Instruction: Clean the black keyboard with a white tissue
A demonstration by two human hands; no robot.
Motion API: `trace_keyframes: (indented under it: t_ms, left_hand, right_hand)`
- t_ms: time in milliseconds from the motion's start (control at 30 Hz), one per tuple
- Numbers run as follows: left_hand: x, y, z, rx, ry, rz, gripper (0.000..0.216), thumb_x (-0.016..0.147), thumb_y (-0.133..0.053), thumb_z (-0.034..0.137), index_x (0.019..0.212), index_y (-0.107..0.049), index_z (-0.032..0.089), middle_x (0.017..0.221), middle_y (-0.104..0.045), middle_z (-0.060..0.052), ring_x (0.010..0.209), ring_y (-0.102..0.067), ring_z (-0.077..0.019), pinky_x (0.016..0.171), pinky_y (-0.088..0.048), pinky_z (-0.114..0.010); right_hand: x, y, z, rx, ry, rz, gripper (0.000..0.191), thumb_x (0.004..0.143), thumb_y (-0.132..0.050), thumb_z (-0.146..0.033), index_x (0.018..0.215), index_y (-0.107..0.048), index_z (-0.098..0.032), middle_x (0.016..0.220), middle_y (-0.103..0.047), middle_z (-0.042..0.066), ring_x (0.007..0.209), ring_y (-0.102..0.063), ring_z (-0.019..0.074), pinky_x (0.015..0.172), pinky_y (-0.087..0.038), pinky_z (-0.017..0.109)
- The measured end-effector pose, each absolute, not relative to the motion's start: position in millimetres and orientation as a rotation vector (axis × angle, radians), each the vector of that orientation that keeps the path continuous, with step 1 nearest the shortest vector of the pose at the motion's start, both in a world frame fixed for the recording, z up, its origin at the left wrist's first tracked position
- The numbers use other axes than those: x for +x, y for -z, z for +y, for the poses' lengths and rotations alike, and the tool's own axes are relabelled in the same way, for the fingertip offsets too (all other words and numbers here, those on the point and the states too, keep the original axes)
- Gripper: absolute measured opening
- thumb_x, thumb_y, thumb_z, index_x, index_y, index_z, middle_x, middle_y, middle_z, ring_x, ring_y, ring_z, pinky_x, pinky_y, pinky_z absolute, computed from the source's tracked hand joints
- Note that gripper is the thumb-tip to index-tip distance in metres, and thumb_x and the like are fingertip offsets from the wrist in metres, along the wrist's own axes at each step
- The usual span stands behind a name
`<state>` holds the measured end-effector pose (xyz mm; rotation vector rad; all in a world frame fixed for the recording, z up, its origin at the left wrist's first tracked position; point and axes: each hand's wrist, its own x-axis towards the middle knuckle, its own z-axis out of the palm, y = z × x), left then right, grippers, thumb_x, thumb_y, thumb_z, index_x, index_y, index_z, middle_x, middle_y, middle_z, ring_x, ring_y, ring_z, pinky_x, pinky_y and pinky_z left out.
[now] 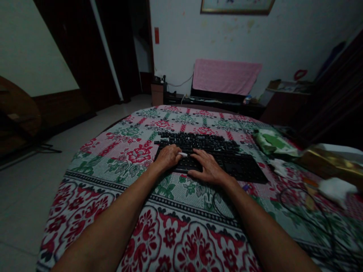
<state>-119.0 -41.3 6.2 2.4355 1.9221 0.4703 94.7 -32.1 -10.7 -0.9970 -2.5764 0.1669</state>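
Two black keyboards lie on a floral red, green and white bedspread (121, 177). The nearer keyboard (241, 166) sits under both hands, and the farther keyboard (198, 140) lies just behind it. My left hand (168, 156) is curled on the near keyboard's left end, pinching a small white object (183, 154) that points right. My right hand (207, 166) rests flat on the keys beside it, fingers spread.
A black cable (309, 211) loops over the bedspread at the right. A green and white bag (272, 142), a gold wrapped item (326, 162) and a white cloth (336, 189) lie at the right side. A pink cloth (225, 75) covers a screen by the far wall.
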Motion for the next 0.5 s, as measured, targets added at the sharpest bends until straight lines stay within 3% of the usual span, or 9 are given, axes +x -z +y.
trace_keyframes:
  t_ms: [167,333,500]
  left_hand:
    - [-112.0,-4.9,-40.2,2.338,-0.477,2.106,0.028,0.086,-0.043,0.033,0.094,-0.066,0.018,0.094,-0.062,-0.008,0.089,-0.059,-0.0188,0.080,-0.043,-0.027]
    - [-119.9,-5.6,-41.3,2.457,-0.505,1.880,0.027,0.085,-0.045,0.033,0.095,-0.067,0.019,0.091,-0.064,-0.005,0.086,-0.059,-0.0170,0.079,-0.043,-0.025]
    - [-118.7,-6.9,-42.5,2.527,-0.404,1.793,0.027,0.084,-0.047,0.031,0.099,-0.066,0.020,0.094,-0.063,-0.005,0.088,-0.058,-0.0171,0.080,-0.042,-0.025]
  right_hand:
    - [94.6,9.0,-33.7,-1.002,-0.151,-2.574,0.068,0.075,-0.054,-0.058,0.128,-0.047,-0.018,0.143,-0.034,0.012,0.131,-0.028,0.0286,0.106,-0.025,0.050]
    - [95.2,8.2,-34.1,-1.049,-0.136,-2.558,0.076,0.072,-0.055,-0.061,0.129,-0.045,-0.012,0.142,-0.034,0.016,0.131,-0.028,0.0299,0.106,-0.025,0.049]
    - [96.4,12.6,-30.9,-1.040,-0.145,-2.565,0.077,0.073,-0.053,-0.063,0.131,-0.044,-0.013,0.143,-0.034,0.015,0.131,-0.027,0.0306,0.105,-0.025,0.050]
